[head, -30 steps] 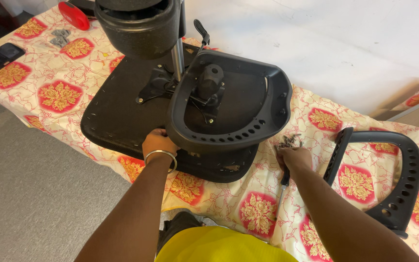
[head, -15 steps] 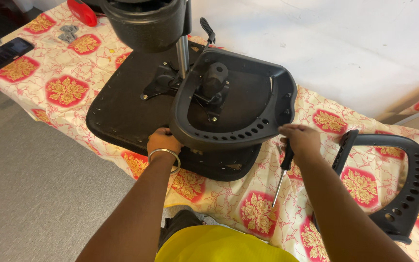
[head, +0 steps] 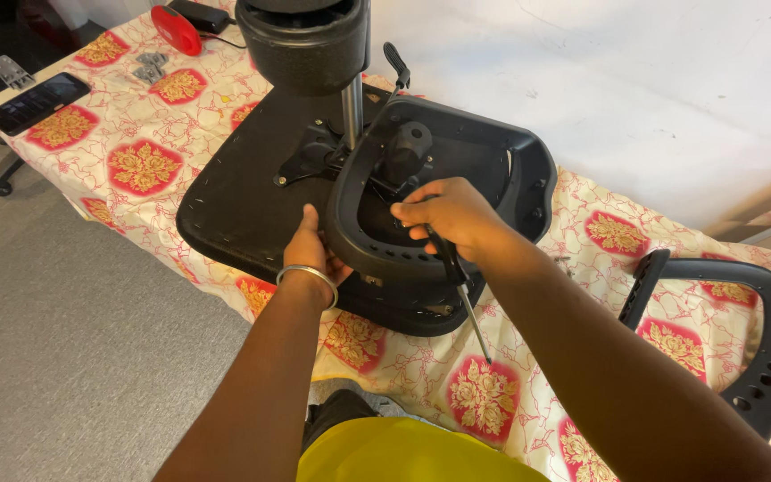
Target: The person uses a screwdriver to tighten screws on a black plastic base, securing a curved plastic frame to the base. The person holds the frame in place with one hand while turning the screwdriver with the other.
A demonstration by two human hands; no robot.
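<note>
Right hand [head: 450, 214] lifted from tabletop's near edge, now gripping screwdriver [head: 459, 281] over seat shell [head: 510, 170]; left hand [head: 314, 254] clasps shell rim — fastening underway.

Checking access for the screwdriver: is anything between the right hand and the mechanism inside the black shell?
Nothing visible blocks it. The right hand holds the screwdriver inside the shell's open hollow, beside the mechanism. The left hand grips the shell's near rim, off to the side.
</note>
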